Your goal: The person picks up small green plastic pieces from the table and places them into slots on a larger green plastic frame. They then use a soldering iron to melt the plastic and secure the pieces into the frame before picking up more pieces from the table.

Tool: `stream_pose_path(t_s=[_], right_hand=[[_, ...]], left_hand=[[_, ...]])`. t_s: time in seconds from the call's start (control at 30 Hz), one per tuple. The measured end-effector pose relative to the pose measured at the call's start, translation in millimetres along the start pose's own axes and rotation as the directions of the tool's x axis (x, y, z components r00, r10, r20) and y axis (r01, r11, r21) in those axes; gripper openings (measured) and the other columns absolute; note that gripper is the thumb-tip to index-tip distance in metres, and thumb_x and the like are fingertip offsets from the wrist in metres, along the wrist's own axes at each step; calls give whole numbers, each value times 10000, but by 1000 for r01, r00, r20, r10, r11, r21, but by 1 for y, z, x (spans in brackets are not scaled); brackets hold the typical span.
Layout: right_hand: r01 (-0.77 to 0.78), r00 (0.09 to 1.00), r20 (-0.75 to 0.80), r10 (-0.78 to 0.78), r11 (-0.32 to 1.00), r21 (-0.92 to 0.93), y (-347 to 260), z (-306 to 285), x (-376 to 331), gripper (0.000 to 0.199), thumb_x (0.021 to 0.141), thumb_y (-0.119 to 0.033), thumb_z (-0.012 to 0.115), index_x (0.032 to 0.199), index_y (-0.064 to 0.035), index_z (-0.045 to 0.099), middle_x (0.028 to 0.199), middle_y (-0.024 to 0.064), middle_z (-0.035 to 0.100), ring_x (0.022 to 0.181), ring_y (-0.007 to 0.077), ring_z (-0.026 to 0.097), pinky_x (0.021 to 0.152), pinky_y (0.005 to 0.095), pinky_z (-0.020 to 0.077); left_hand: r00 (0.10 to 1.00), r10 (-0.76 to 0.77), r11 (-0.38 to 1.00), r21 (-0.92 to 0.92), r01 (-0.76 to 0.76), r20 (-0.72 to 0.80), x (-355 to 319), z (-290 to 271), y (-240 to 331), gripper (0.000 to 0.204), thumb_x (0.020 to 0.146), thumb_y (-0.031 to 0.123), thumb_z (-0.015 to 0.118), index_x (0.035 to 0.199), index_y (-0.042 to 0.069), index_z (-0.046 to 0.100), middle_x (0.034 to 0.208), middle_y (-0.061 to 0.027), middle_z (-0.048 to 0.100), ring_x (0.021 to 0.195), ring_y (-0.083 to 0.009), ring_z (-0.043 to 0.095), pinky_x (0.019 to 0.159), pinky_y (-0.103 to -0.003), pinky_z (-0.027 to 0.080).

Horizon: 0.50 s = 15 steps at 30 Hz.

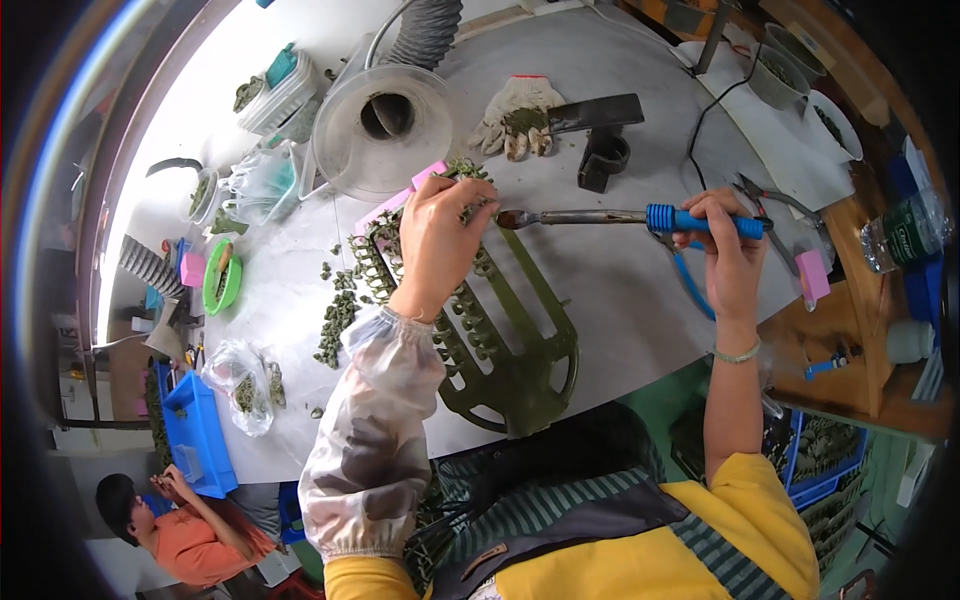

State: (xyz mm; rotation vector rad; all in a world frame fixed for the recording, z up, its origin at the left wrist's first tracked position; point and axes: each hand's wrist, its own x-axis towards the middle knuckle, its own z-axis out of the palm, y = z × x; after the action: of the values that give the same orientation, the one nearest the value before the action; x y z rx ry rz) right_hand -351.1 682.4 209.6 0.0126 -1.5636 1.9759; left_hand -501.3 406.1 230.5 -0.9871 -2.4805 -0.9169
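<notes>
An olive-green frame [515,375] with long bars and rows of small green parts lies tilted on the table in front of me. At its far end my left hand [440,240] is closed in a pinch on a small green part [468,212], partly hidden by the fingers. My right hand [722,245] grips the blue handle of a soldering iron [590,217]. The iron's metal shaft points left, and its darkened tip is close to my left fingertips and the far end of a frame bar. Loose small green parts [340,320] lie left of the frame.
Beyond the frame are a clear round hood [340,130] on a grey duct, a stained glove [520,115] and a dark bracket [603,158]. Pliers [775,195] and a bottle [905,232] stand right. Left are a green basket [222,277], blue bin [195,430] and another person [195,530].
</notes>
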Motion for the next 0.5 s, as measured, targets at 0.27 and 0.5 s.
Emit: stream_pose_path(t_s=[0.27,0.5], right_hand=[[-19,1000,-19,19,1000,1,11,7,3,180,987,-108,568,916,45,629,974,117,648,697,177,675,667,301,593],[-2,998,-69,-3,997,-77,-2,-11,-3,160,982,-121,582,918,12,644,980,115,644,720,172,643,613,283,539]], left_hand=[[1000,28,997,72,-27,-7,2,16,-12,163,765,154,785,918,129,734,850,-30,696,905,-239,614,855,-387,446],[998,25,995,102,-20,-49,-4,3,-20,233,658,119,800,883,123,739,787,-86,662,855,-289,614,793,-425,465]])
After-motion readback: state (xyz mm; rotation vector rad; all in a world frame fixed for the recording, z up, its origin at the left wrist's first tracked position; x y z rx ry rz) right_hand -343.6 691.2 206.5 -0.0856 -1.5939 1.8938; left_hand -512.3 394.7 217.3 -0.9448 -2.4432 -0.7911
